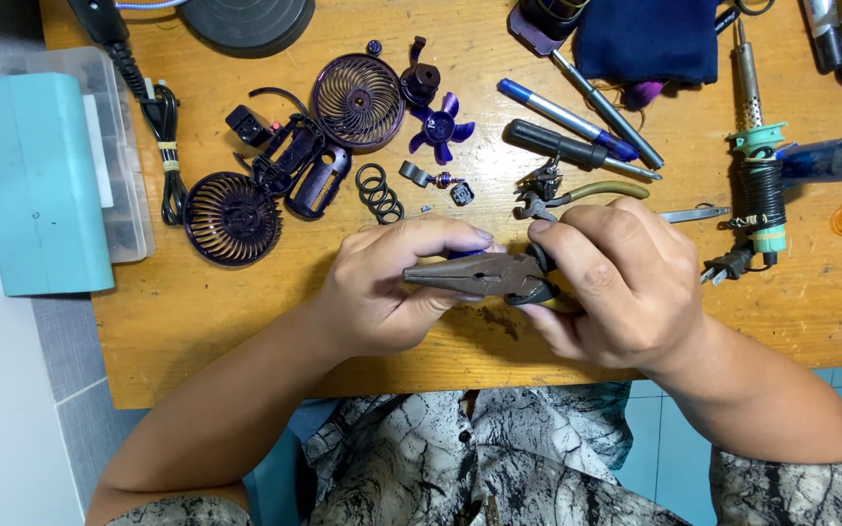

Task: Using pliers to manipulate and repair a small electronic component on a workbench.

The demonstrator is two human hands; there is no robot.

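While gripped by both hands (499, 287), pliers (479, 276)

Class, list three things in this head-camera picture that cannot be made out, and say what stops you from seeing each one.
1. Head view: the handles of the pliers are covered by the right hand.
2. Head view: the small dark part between both hands is hidden by the fingers of the left hand, so its kind cannot be told.
3. Head view: the round black base on the wooden table is cut off by the top edge.
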